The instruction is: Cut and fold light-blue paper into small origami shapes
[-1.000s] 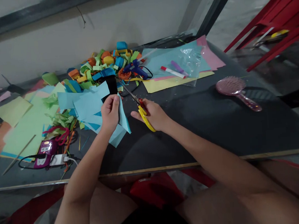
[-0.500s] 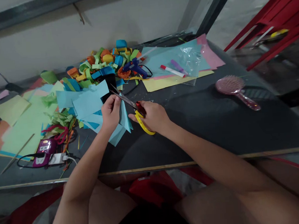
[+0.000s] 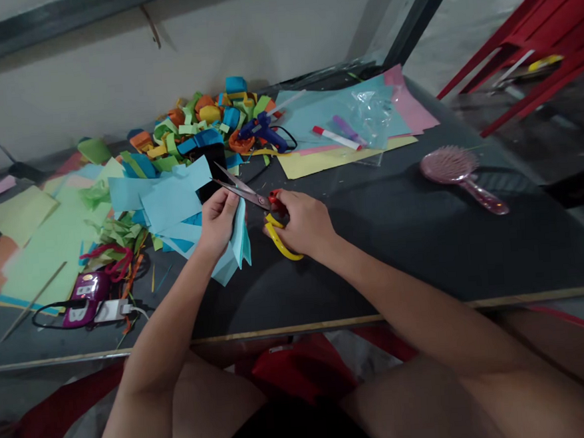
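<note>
1. Your left hand (image 3: pixel 218 219) is pinching the folded light-blue paper (image 3: pixel 242 239); the thumb is pressing against the curled fingers near the paper's upper end, and its layers are fanning apart slightly at the lower end.
2. Your right hand (image 3: pixel 306 221) is gripping the scissors (image 3: pixel 261 200) by their yellow-and-red handles, the fingers curling around one loop; you are hiding part of the grip, so I cannot tell how each finger is sitting.
3. The scissors are pointing up and to the left, their blades parting in a narrow V just beside your left fingertips, at the paper's upper end; I cannot tell whether they are biting into it.
4. The folded paper is standing between your two hands, above the dark table (image 3: pixel 399 258), near its front edge.
5. Loose light-blue sheets (image 3: pixel 165 200) are lying just left of your left hand, overlapping one another.
6. Behind them, a heap of coloured paper pieces (image 3: pixel 209 115) is resting by the wall (image 3: pixel 259 34), with a blue glue gun (image 3: pixel 264 131) lying at its right side.
7. To your right, a pink hairbrush (image 3: pixel 451 166) is lying bristles up, well apart from your hands.
</note>
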Demonstrator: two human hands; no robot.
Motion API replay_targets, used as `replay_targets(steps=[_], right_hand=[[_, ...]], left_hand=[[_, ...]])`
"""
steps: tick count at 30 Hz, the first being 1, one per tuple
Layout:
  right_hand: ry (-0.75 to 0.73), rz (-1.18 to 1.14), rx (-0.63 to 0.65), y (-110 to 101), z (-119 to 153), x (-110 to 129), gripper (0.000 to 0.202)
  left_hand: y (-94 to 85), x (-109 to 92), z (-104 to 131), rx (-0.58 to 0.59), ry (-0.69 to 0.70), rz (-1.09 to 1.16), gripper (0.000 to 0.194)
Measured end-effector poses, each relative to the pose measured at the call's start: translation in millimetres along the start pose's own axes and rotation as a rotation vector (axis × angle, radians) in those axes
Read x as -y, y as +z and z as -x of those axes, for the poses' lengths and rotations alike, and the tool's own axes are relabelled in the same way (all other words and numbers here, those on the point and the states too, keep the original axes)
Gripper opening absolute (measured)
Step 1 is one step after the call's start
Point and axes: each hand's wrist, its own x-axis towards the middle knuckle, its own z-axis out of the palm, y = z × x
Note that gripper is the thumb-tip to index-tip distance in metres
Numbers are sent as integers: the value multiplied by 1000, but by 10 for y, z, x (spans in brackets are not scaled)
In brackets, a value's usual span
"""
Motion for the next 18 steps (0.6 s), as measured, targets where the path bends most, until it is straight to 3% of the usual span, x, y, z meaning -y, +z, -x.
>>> replay_targets(steps=[7,18], right_hand=[[11,33,-34,-22,14,44,24],[20,33,-46,-39,22,67,23]], left_hand=[[36,-28,13,-56,47,-61,42],[84,-5,43,-34,-10,42,41]])
